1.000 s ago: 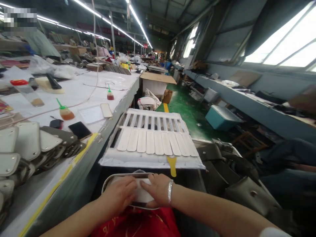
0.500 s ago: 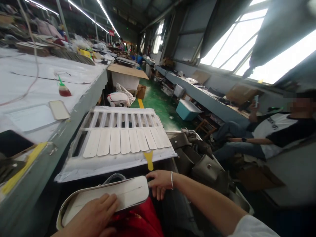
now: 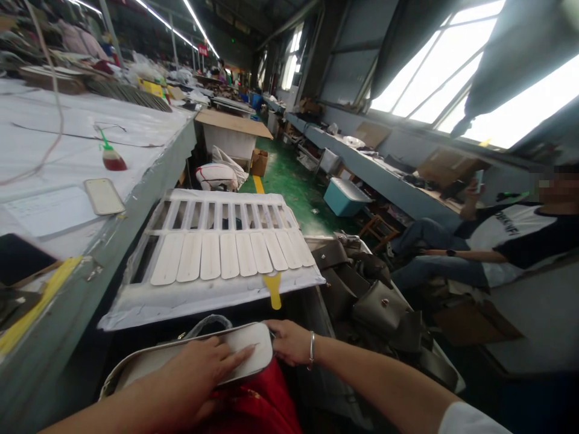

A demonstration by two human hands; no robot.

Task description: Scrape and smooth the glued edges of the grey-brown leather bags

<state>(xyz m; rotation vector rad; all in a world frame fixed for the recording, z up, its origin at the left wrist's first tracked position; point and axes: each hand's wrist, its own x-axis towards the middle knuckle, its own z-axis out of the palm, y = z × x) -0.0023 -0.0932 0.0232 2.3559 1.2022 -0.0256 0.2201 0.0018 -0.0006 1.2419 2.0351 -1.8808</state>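
A handbag [image 3: 107,381] lies low in front of me over red cloth [image 3: 271,401], its long rounded side facing up. A plastic-wrapped handle loop [image 3: 210,320] shows at its far side. On that side lies a white rounded board [image 3: 260,358] with a short dark mark. My left hand [image 3: 201,367] lies over the board with the index finger stretched along it, pressing near the right end. At the bag's right end, my right hand [image 3: 292,342] grips the edge between thumb and curled fingers; the fingertips are partly hidden.
Ahead, a white slatted rack [image 3: 154,301] carries a row of similar boards [image 3: 230,256] and a yellow scraper [image 3: 272,292]. Dark bags [image 3: 380,307] fill a bin to the right. A seated person [image 3: 502,241] is beyond. A red-filled bottle [image 3: 113,158] stands on the left table.
My left hand has slid right along the board, its index finger now extended toward the right end. My right hand has closed in on the bag's end, its fingers more curled.
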